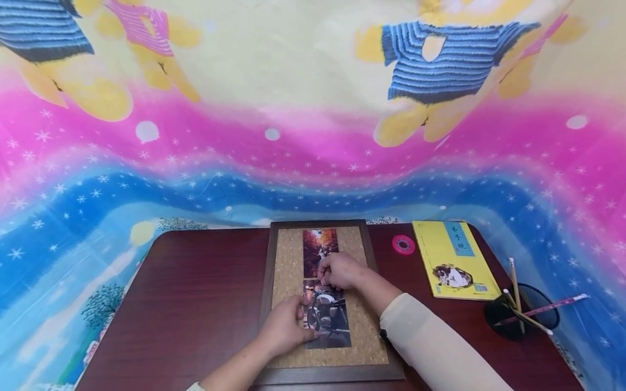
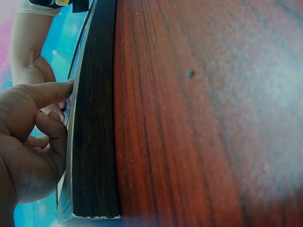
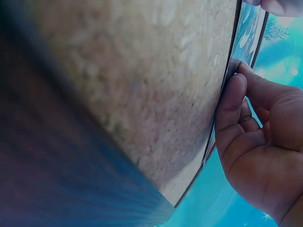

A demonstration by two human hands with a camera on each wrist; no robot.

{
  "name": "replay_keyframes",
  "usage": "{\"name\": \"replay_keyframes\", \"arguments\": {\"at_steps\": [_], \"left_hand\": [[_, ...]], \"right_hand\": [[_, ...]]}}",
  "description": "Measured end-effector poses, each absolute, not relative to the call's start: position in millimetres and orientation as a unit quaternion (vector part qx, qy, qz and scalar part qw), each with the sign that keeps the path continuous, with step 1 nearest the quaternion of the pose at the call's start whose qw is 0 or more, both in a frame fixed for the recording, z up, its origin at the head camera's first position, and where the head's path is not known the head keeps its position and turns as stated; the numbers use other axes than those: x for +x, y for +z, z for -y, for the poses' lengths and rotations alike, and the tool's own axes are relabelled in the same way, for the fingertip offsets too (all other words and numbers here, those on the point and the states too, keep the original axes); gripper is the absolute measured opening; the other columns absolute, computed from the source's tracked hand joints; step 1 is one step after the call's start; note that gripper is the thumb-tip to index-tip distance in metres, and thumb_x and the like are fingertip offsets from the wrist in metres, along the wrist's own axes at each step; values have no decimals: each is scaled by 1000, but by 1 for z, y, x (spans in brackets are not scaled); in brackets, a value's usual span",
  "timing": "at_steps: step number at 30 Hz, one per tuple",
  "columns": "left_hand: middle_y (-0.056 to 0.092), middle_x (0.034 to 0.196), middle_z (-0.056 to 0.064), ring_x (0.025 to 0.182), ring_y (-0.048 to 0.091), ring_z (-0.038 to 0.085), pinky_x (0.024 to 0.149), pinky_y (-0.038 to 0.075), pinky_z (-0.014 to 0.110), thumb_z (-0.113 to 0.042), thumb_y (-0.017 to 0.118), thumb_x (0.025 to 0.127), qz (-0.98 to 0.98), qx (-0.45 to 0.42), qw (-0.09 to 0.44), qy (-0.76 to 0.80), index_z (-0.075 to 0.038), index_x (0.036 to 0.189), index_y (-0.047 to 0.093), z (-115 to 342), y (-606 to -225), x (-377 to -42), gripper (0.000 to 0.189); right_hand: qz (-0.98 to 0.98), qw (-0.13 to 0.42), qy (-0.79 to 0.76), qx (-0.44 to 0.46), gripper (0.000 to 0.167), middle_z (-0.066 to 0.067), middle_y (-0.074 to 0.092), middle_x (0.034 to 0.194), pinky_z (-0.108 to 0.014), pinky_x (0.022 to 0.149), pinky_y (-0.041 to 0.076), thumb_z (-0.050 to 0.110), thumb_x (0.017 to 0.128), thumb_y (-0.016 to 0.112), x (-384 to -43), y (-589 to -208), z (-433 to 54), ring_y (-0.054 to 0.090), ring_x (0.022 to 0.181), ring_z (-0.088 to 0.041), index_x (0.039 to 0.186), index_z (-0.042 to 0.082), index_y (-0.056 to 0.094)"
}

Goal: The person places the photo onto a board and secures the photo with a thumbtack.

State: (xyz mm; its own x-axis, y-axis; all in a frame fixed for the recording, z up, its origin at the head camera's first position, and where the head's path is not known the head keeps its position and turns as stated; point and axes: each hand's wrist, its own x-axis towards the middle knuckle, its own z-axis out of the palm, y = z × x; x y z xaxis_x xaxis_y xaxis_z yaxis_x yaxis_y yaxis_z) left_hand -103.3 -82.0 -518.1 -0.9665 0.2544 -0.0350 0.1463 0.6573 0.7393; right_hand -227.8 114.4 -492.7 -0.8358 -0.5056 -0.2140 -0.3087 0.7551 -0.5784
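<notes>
A photo of a motorcycle (image 1: pixel 332 317) lies on the cork board (image 1: pixel 364 326), below a photo with orange autumn colours (image 1: pixel 318 241). My left hand (image 1: pixel 285 326) rests at the motorcycle photo's left side, with the thumb on its lower part and other fingers higher up. In the left wrist view, one finger of that left hand (image 2: pixel 28 127) reaches straight to the board and others are bent. My right hand (image 1: pixel 342 270) pinches the motorcycle photo's top edge and partly covers where the two photos meet. Seen from the right wrist, the right hand's (image 3: pixel 265 132) thumb and forefinger come together there.
A dark wooden frame (image 1: pixel 332 373) borders the board on the reddish-brown table (image 1: pixel 205 293). Right of the board are a pink tape roll (image 1: pixel 403 244), a yellow book (image 1: pixel 455 260) and a black pencil cup (image 1: pixel 504 320) with several pencils. A patterned cloth (image 1: pixel 293 163) hangs behind.
</notes>
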Motion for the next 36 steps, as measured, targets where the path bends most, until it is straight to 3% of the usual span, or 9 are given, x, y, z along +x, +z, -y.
{"name": "replay_keyframes", "arguments": {"at_steps": [11, 20, 27, 32, 36], "left_hand": [[57, 83, -2, 73, 51, 12, 67, 46, 32, -24, 97, 61, -906, 111, 73, 402, -2, 118, 66, 85, -515, -104, 69], [61, 86, 0, 77, 55, 13, 70, 48, 33, -21, 96, 64, -889, 109, 94, 435, 1, 124, 65, 86, -510, -102, 71], [60, 88, 4, 73, 54, 12, 66, 48, 27, -16, 93, 70, -864, 132, 81, 480, -1, 122, 67, 94, -511, -106, 60], [60, 87, 7, 65, 52, 8, 57, 48, 26, -11, 90, 74, -860, 131, 64, 489, -3, 116, 69, 105, -505, -113, 48], [60, 86, 5, 64, 53, 8, 58, 49, 26, -8, 89, 76, -871, 115, 43, 476, -4, 114, 71, 115, -500, -117, 43]], "right_hand": [[-925, 146, -257, -240, 19, 8, 63, 72, -28, 58, 48, 4, 91, 70, -227, -496, -114, 58, 56, -8, 84, 20, 74], [-896, 173, -347, -216, 17, 3, 67, 74, -31, 55, 53, 1, 94, 66, -226, -499, -128, 63, 57, -12, 93, 16, 75], [-881, 179, -378, -222, 10, -4, 68, 72, -30, 55, 52, 5, 96, 69, -220, -497, -146, 64, 59, -16, 100, 12, 75], [-884, 163, -380, -219, 7, 2, 68, 77, -30, 56, 52, 11, 97, 72, -216, -495, -160, 64, 62, -14, 101, 16, 75], [-881, 162, -395, -204, 7, 3, 68, 80, -30, 56, 53, 12, 96, 74, -214, -495, -173, 66, 64, -16, 103, 14, 75]]}}
